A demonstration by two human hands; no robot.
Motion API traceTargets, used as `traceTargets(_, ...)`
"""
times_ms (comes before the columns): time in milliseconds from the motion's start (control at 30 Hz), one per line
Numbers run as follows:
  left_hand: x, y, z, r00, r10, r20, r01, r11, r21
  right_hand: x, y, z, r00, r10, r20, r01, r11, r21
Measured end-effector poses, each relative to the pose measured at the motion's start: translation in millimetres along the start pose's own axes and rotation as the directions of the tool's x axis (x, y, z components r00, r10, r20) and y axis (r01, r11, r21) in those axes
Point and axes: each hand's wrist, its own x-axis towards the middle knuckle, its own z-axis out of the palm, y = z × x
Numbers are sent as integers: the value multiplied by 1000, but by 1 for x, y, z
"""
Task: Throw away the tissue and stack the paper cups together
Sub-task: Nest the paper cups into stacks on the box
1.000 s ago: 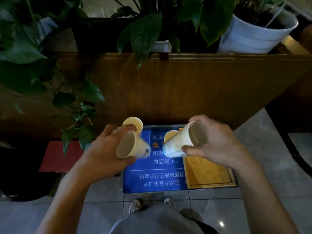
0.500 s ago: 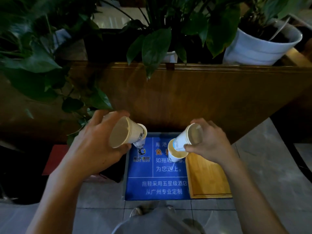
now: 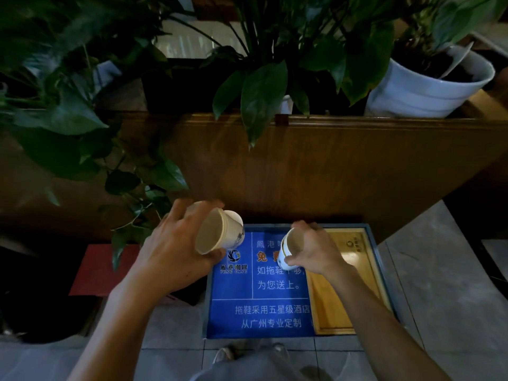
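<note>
Above the blue sign (image 3: 258, 292) — left hand (image 3: 176, 248) grips nested cups (image 3: 217, 233), right hand (image 3: 316, 250) grips another cup stack (image 3: 288, 248), both tilted.

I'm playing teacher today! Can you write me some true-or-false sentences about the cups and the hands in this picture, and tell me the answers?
1. Each hand holds paper cups. True: the left hand grips the left cups and the right hand grips the right cups.
2. The cups in the left hand stand upright. False: they are tipped on their side, open mouth toward the camera.
3. The two hands' cups are already pushed together. False: there is a clear gap between them.
4. A blue sign with white writing lies below the hands. True.
5. The white plant pot sits on the floor. False: it sits up on the wooden ledge.
</note>
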Motion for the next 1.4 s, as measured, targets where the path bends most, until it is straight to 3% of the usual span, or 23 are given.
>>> traceTargets(167,7,-8,8,999,-5,-51,4,1000,-11,5,-3,10,1000,31,3,-31,1000,1)
traceTargets(333,18,-13,17,993,41,-108,-32,996,84,6,-9,20,1000,16,-8,-16,999,-46)
traceTargets(533,53,-14,35,1000,-12,2,12,986,168,9,-13,18,999,45,13,-44,997,-58)
traceTargets(1000,107,-30,98,971,-22,240,-17,987,161,7,-13,19,998,61,17,-60,998,-19)
traceTargets(1400,121,-37,128,958,-73,277,10,975,223,10,-13,20,996,85,26,-84,996,-26)
